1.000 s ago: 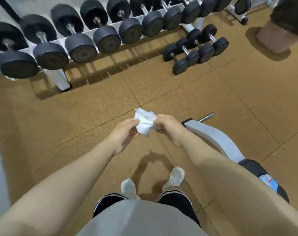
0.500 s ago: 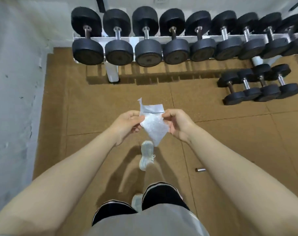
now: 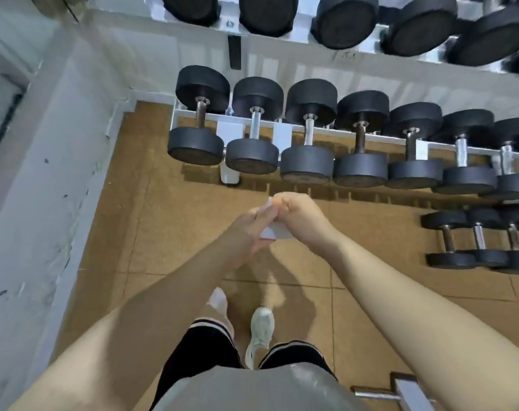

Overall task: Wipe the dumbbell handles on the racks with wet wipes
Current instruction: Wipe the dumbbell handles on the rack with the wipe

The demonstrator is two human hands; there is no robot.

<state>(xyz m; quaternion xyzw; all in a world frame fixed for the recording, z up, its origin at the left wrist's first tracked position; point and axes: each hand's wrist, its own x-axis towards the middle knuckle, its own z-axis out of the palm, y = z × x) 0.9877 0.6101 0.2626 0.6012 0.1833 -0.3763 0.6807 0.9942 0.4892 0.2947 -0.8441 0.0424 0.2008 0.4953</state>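
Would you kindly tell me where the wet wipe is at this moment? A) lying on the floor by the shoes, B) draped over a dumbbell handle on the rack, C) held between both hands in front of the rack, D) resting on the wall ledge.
C: the wet wipe sits folded between the left hand and the right hand, short of the rack.

White two-tier rack [image 3: 299, 126] against wall, black dumbbells [image 3: 307, 132] in a row on lower rail, more on upper tier [image 3: 341, 22]. Brown tiled rubber floor [image 3: 169, 232] under rack. Three smaller dumbbells [image 3: 477, 241] directly on floor at right, side by side, touching. Metal bench frame [image 3: 406, 393] on floor at bottom right. Feet in light shoes [image 3: 261, 333] on floor.
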